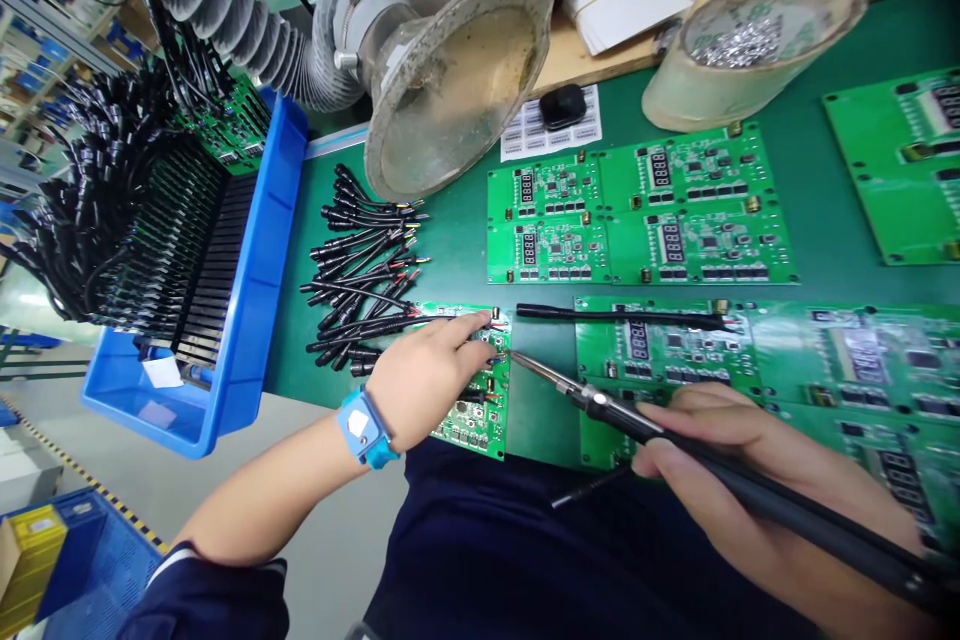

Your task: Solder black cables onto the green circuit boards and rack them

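Observation:
My left hand (pixel 424 375) lies over a small green circuit board (pixel 484 435) at the table's front edge. Its closed thumb and fingers press a black cable (pixel 409 321) against the board, the wire ends by the right rim. In my right hand (pixel 739 455) is a soldering iron (pixel 622 415), held like a pen. The iron's tip points left and meets the board's right edge close to my left thumb; whether it touches a wire I cannot tell. Beneath my left fingers, part of the board is hidden.
Loose black cables (pixel 367 265) lie left of the board. A blue bin (pixel 259 270) holds boards with cables. Green board panels (pixel 645 205) cover the right side, one bearing a single cable (pixel 600 313). Above hang a fume hood (pixel 457 90) and a tip-cleaner cup (pixel 705 90).

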Tool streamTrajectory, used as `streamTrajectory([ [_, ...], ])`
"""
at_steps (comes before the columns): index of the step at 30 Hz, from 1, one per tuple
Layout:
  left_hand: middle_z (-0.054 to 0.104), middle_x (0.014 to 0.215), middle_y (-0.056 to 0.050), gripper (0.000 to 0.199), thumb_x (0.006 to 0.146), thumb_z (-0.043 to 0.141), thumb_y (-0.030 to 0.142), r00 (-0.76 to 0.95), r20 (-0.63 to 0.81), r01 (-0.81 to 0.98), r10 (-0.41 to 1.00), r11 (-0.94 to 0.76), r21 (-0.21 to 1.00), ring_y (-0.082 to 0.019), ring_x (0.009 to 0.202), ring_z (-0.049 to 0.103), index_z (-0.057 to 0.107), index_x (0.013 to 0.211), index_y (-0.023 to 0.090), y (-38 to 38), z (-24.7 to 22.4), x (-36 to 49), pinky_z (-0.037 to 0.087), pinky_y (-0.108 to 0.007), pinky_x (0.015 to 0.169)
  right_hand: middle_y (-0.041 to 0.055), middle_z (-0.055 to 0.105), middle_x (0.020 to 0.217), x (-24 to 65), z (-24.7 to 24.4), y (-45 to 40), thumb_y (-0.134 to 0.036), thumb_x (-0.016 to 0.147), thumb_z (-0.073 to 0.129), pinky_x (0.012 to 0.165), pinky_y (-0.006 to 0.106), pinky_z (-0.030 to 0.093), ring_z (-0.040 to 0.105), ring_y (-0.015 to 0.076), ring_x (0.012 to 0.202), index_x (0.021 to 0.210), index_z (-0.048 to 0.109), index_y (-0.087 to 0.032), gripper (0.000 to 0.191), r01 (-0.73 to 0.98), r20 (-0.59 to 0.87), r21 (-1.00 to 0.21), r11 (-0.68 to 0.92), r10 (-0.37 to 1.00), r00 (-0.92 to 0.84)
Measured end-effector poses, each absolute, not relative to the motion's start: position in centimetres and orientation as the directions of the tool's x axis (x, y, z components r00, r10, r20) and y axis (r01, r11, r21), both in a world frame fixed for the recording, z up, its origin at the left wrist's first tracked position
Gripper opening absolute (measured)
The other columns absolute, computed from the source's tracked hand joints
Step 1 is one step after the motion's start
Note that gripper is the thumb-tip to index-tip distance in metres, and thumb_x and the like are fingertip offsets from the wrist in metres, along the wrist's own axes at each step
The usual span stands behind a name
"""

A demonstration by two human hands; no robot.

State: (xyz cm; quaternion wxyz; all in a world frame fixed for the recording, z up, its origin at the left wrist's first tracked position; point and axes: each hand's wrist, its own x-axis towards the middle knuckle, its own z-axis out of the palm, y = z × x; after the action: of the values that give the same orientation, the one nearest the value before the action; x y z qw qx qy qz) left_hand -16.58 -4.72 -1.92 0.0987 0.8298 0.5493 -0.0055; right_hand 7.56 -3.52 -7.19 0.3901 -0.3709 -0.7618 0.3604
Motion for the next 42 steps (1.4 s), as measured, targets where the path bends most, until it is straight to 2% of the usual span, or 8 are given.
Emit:
streamTrajectory([
  [5, 0.059, 0.119, -0.01, 0.019, 0.09, 0.049, 0.022, 0.403, -0.097, 0.91, 0.91, -0.386, 0.151, -0.021, 0.103, 0.059, 0.064, 0.097, 0.013, -4.34, -1.84, -16.41, 0.052, -0.036, 0.087, -0.0005, 0.059, 0.065, 7.61, -7.32, -3.48, -0.022, 0.079, 0.056, 0.057, 0.026, 0.045, 0.057, 0.0162, 0.072, 0.092, 0.055, -0.023, 0.014, 0.289, 0.33, -0.836, 0.466, 0.849, -0.413],
  [10, 0.06, 0.119, -0.01, 0.017, 0.087, 0.051, 0.017, 0.395, -0.058, 0.914, 0.917, -0.385, 0.128, -0.022, 0.099, 0.061, 0.065, 0.096, 0.011, -4.62, -1.99, -16.08, 0.055, -0.037, 0.083, 0.0002, 0.059, 0.068, 7.68, -7.3, -3.53, -0.022, 0.079, 0.056, 0.057, 0.027, 0.045, 0.057, 0.0161, 0.072, 0.092, 0.055, -0.023, 0.013, 0.288, 0.336, -0.832, 0.474, 0.843, -0.42],
  [19, 0.058, 0.121, -0.009, 0.017, 0.087, 0.052, 0.017, 0.397, -0.1, 0.916, 0.912, -0.387, 0.111, -0.022, 0.101, 0.06, 0.064, 0.098, 0.012, -4.56, -2.08, -16.18, 0.055, -0.037, 0.084, -0.0026, 0.056, 0.06, 7.67, -7.28, -3.51, -0.023, 0.079, 0.055, 0.058, 0.031, 0.045, 0.058, 0.017, 0.064, 0.093, 0.055, -0.024, 0.014, 0.294, 0.329, -0.823, 0.485, 0.83, -0.45],
  [22, 0.057, 0.121, -0.011, 0.017, 0.088, 0.05, 0.017, 0.4, -0.135, 0.916, 0.907, -0.389, 0.099, -0.021, 0.101, 0.06, 0.064, 0.098, 0.012, -4.43, -1.93, -16.09, 0.055, -0.037, 0.083, -0.0021, 0.06, 0.062, 7.57, -7.14, -3.7, -0.021, 0.078, 0.056, 0.058, 0.031, 0.046, 0.058, 0.0173, 0.067, 0.089, 0.056, -0.026, 0.012, 0.296, 0.321, -0.84, 0.456, 0.856, -0.406],
  [26, 0.057, 0.121, -0.011, 0.018, 0.088, 0.05, 0.018, 0.408, -0.154, 0.913, 0.9, -0.403, 0.063, -0.022, 0.098, 0.061, 0.065, 0.097, 0.012, -4.35, -1.75, -15.99, 0.055, -0.037, 0.08, -0.0033, 0.062, 0.059, 7.59, -7.09, -3.88, -0.015, 0.076, 0.057, 0.061, 0.03, 0.048, 0.057, 0.0181, 0.073, 0.096, 0.055, -0.025, 0.022, 0.249, 0.348, -0.863, 0.439, 0.876, -0.335],
  [31, 0.057, 0.121, -0.011, 0.018, 0.088, 0.05, 0.017, 0.423, -0.147, 0.906, 0.894, -0.422, 0.04, -0.023, 0.097, 0.061, 0.065, 0.098, 0.012, -4.38, -1.8, -15.94, 0.056, -0.037, 0.078, -0.0019, 0.061, 0.063, 7.74, -7.27, -3.56, -0.019, 0.077, 0.058, 0.058, 0.029, 0.046, 0.056, 0.0164, 0.071, 0.092, 0.055, -0.024, 0.016, 0.283, 0.341, -0.83, 0.48, 0.839, -0.424],
  [35, 0.057, 0.122, -0.012, 0.019, 0.089, 0.049, 0.016, 0.417, -0.158, 0.908, 0.895, -0.416, 0.04, -0.022, 0.099, 0.061, 0.064, 0.1, 0.012, -4.4, -1.91, -15.97, 0.056, -0.038, 0.079, -0.002, 0.058, 0.063, 7.61, -7.24, -3.43, -0.023, 0.079, 0.056, 0.06, 0.032, 0.045, 0.057, 0.0155, 0.064, 0.09, 0.055, -0.023, 0.012, 0.291, 0.326, -0.826, 0.483, 0.83, -0.452],
  [42, 0.057, 0.122, -0.011, 0.02, 0.089, 0.047, 0.015, 0.408, -0.206, 0.912, 0.89, -0.408, 0.044, -0.022, 0.099, 0.061, 0.064, 0.099, 0.013, -4.16, -1.57, -15.92, 0.055, -0.036, 0.08, -0.002, 0.064, 0.061, 7.87, -7.45, -4.13, -0.013, 0.073, 0.059, 0.068, 0.036, 0.048, 0.058, 0.0197, 0.072, 0.098, 0.057, -0.025, 0.027, 0.193, 0.347, -0.892, 0.409, 0.893, -0.286],
])
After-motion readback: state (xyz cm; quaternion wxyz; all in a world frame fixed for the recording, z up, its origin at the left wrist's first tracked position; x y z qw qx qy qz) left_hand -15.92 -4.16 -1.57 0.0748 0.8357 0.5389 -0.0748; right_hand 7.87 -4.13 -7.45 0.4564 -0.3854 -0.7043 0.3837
